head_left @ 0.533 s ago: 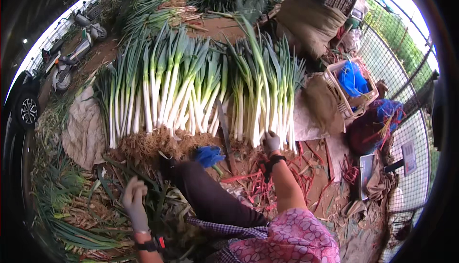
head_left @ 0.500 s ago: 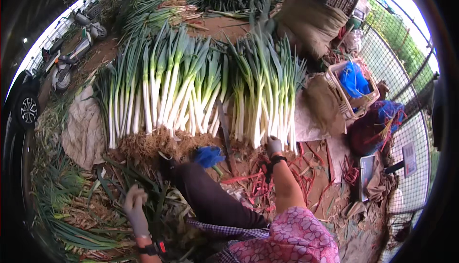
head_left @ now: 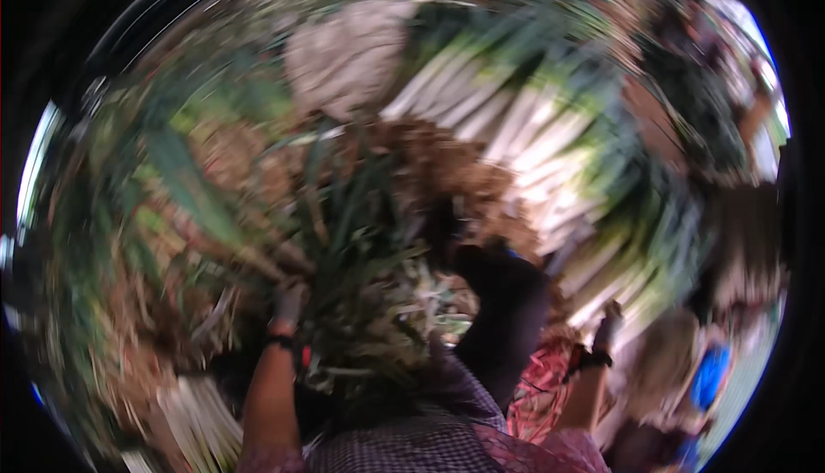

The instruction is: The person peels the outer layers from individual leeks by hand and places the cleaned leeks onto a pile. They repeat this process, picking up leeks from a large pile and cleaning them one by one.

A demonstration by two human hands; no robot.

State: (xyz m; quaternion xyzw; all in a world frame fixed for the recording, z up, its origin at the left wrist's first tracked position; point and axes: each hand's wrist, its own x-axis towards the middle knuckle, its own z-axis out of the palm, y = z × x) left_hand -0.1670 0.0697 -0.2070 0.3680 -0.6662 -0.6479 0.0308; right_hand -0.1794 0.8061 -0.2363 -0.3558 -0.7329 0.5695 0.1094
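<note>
Motion smears the head view. My gloved left hand (head_left: 288, 301) is closed at the lower end of a leek (head_left: 193, 185) whose broad green leaves reach up and left. Loose leaves and trimmings (head_left: 369, 241) lie beside that hand. My gloved right hand (head_left: 609, 325) is beside the white stalks of the nearer end of a row of leeks (head_left: 541, 138); blur hides its fingers. Brown roots (head_left: 447, 159) edge the row on the side toward me. My dark-clad leg (head_left: 503, 310) stands between my hands.
A crumpled pale sack (head_left: 348, 56) lies beyond the leaf pile. White-stemmed leeks (head_left: 202, 421) lie at the lower left. Red ties (head_left: 541, 383) are strewn by my right forearm. A blue bag (head_left: 710, 376) shows at the right.
The whole view has swung left, so the leek row now sits farther right. My left hand has gone from empty and raised to the leek in the leaf pile.
</note>
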